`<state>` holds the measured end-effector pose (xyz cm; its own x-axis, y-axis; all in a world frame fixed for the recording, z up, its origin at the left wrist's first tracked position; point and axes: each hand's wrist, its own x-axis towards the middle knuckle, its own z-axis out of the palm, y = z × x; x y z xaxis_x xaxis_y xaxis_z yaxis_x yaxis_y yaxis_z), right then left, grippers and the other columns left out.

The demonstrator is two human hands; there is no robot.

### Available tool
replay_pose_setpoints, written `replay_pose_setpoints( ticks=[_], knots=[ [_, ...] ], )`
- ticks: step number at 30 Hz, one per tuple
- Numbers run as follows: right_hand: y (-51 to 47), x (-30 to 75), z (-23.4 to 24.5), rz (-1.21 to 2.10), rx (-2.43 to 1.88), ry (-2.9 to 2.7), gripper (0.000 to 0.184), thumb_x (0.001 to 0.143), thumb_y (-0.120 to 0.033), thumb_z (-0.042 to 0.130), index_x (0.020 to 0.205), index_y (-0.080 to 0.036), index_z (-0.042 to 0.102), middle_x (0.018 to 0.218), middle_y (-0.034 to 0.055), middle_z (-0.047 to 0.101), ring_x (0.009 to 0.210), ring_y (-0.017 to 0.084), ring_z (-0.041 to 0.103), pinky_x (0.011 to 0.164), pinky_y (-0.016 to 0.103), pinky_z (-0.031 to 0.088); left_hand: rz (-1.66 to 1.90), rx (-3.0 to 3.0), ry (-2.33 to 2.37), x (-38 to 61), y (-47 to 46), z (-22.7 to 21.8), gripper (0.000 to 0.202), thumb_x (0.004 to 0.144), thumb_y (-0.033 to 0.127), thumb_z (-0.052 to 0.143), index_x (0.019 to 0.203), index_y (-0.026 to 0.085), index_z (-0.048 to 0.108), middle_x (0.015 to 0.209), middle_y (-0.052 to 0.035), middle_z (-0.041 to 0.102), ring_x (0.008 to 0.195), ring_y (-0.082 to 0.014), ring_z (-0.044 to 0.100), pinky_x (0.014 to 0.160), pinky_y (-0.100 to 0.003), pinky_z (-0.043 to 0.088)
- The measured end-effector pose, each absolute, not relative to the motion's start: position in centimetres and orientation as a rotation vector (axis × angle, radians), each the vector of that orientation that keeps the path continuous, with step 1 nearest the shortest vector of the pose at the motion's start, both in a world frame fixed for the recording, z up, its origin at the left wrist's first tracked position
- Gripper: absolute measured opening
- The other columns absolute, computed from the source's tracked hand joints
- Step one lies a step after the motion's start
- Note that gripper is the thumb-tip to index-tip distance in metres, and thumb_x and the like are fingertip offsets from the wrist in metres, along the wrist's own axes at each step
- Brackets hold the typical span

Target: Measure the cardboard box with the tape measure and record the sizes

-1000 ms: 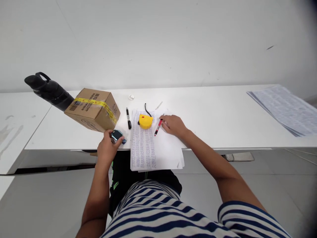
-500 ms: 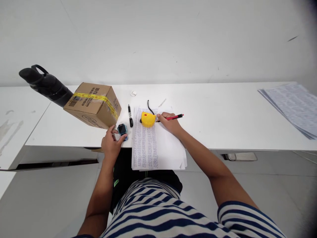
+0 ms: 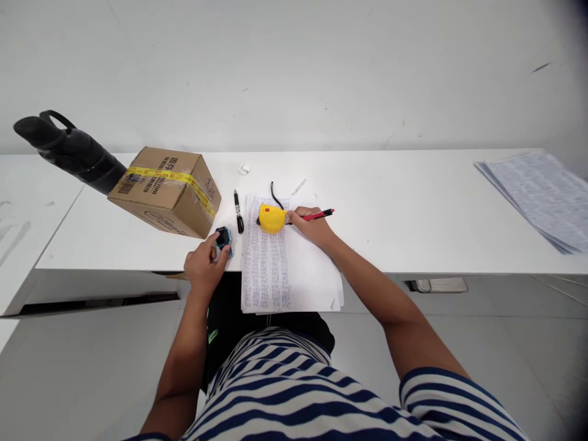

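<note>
My right hand (image 3: 311, 226) grips a red pen (image 3: 318, 215), its tip down on the printed paper sheets (image 3: 294, 269) right beside a yellow tape measure (image 3: 271, 218). My left hand (image 3: 204, 263) rests at the table's front edge with its fingers closed around a small blue watch-like device (image 3: 223, 239). A black marker (image 3: 238, 211) lies between the device and the paper.
A cardboard box (image 3: 164, 190) with yellow tape stands left of the marker, with a black bottle (image 3: 68, 152) lying behind it. A stack of printed sheets (image 3: 542, 196) lies at the far right of the white table (image 3: 413, 208). A small white cap (image 3: 244, 168) sits near the wall.
My right hand picked the red pen up off the paper and now holds it in a writing grip by the tape measure. My left hand set the blue device onto the table.
</note>
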<state>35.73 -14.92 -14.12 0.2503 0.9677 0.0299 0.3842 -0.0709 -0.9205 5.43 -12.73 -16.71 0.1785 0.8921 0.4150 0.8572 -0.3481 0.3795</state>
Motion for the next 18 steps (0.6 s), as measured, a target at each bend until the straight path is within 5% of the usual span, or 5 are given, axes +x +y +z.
replay_pose_setpoints(
  ticks=[4, 10, 18],
  knots=[
    [-14.99, 35.85, -14.22, 0.768, -1.631, -1.251, 0.043, 0.084, -0.051, 0.057, 0.055, -0.022, 0.044, 0.058, 0.0003, 0.054, 0.064, 0.017, 0.054, 0.058, 0.030, 0.037, 0.766, 2.446, 1.729, 5.43, -12.81, -16.23, 0.040, 0.091, 0.049, 0.053, 0.115, 0.021, 0.071, 0.067, -0.0022, 0.063, 0.070, -0.0188, 0.062, 0.073, -0.031, 0.037],
    [-14.96, 35.95, -14.35, 0.762, -1.632, -1.220, 0.043, 0.083, -0.054, 0.057, 0.056, -0.023, 0.046, 0.058, 0.0009, 0.056, 0.068, 0.019, 0.058, 0.059, 0.030, 0.039, 0.714, 2.324, 1.845, 5.45, -13.00, -16.29, 0.053, 0.087, 0.051, 0.057, 0.130, 0.020, 0.060, 0.065, 0.0019, 0.060, 0.067, -0.0181, 0.059, 0.076, -0.030, 0.039],
    [-15.10, 36.14, -14.04, 0.794, -1.633, -1.269, 0.043, 0.085, -0.047, 0.057, 0.053, -0.022, 0.042, 0.056, 0.0000, 0.052, 0.063, 0.017, 0.054, 0.058, 0.030, 0.038, 0.734, 2.372, 1.721, 5.00, -12.83, -16.84, 0.035, 0.091, 0.047, 0.054, 0.107, 0.021, 0.070, 0.062, 0.0011, 0.060, 0.062, -0.0158, 0.059, 0.074, -0.030, 0.039]
  ],
)
